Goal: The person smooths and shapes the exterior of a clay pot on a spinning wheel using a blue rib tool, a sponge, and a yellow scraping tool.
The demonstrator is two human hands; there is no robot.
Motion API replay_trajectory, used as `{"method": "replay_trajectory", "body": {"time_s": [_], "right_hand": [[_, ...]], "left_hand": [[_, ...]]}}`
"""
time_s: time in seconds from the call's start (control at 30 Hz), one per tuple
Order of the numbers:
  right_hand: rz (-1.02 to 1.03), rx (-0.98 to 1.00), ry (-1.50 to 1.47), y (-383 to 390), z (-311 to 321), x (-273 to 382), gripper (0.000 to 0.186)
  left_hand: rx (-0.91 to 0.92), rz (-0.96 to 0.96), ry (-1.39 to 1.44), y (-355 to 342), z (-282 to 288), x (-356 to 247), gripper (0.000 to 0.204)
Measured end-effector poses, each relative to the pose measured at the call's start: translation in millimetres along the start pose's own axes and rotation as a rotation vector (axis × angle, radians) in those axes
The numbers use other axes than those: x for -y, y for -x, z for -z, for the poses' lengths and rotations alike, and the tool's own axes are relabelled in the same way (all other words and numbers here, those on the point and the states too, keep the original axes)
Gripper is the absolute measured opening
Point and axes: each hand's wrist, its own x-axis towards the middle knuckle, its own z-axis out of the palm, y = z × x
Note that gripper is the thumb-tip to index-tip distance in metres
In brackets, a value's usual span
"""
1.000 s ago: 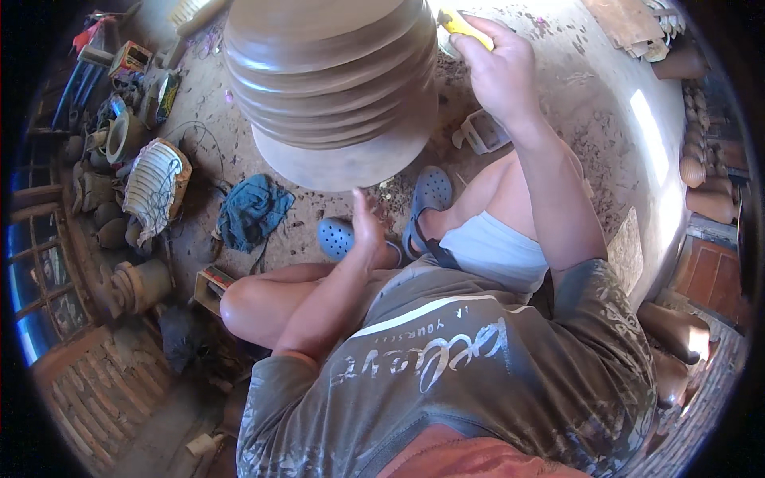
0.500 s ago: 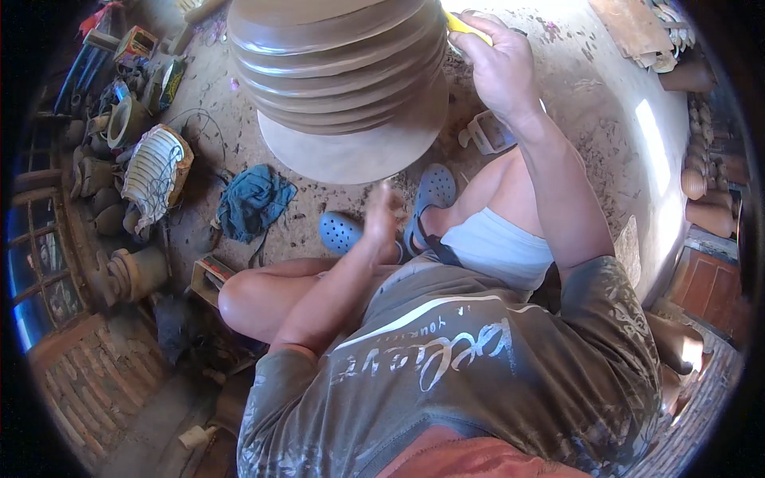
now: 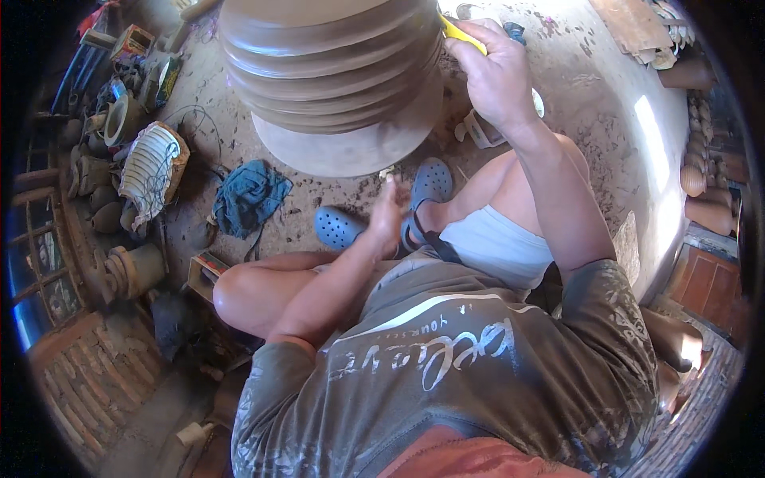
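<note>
A large brown clay pot [image 3: 331,68] with thick horizontal ridges stands on a round pale wheel head [image 3: 347,151] before me. My right hand [image 3: 498,76] grips a flat yellow scraper [image 3: 464,33], its edge against the pot's right side. Lower down, my left hand [image 3: 386,221] is close to the wheel head's near rim, an extended digit pointing up at it. It appears to hold nothing, though its other fingers are partly hidden.
A teal cloth [image 3: 251,197] lies on the floor, left of my blue clogs [image 3: 339,227]. Beside my right knee is a white container [image 3: 482,127]. Clay pots [image 3: 123,119] and a ribbed pale basket-like item [image 3: 151,171] crowd the left; more pots [image 3: 708,213] line the right.
My left hand has moved slightly, with its digit now clearly at the wheel's rim. The right hand stays by the pot with the scraper. The view has shifted a little.
</note>
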Motion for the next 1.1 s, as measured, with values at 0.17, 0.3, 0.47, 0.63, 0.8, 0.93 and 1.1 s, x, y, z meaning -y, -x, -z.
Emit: {"method": "replay_trajectory", "body": {"time_s": [0.17,0.3,0.47,0.63,0.8,0.93,1.1], "right_hand": [[-0.054,-0.011,-0.030,2.2,2.1,4.4,0.028],[-0.023,-0.015,-0.082,1.6,-1.9,9.7,0.029],[0.008,-0.047,0.007,-7.8,-2.1,-1.2,0.031],[-0.038,-0.027,-0.045,-13.1,-1.1,1.8,0.030],[-0.006,-0.017,-0.065,-9.0,-10.3,14.4,0.032],[0.020,-0.031,-0.052,-4.8,-10.3,3.4,0.032],[0.002,-0.029,-0.053,-2.1,-5.4,8.0,0.032]], "left_hand": [[-0.187,-0.368,0.290,10.5,0.8,-127.8,0.094],[-0.389,-0.559,0.137,-49.2,57.0,-125.6,0.083],[-0.153,-0.138,-0.099,14.2,-20.3,-30.0,0.083],[-0.214,-0.278,0.146,13.7,-16.6,-87.2,0.094],[-0.232,-0.589,0.102,-60.1,77.9,-152.6,0.091],[-0.395,-0.370,0.057,-8.1,-12.1,-49.7,0.084],[-0.162,0.091,0.060,37.4,-41.0,-47.4,0.088]]}}
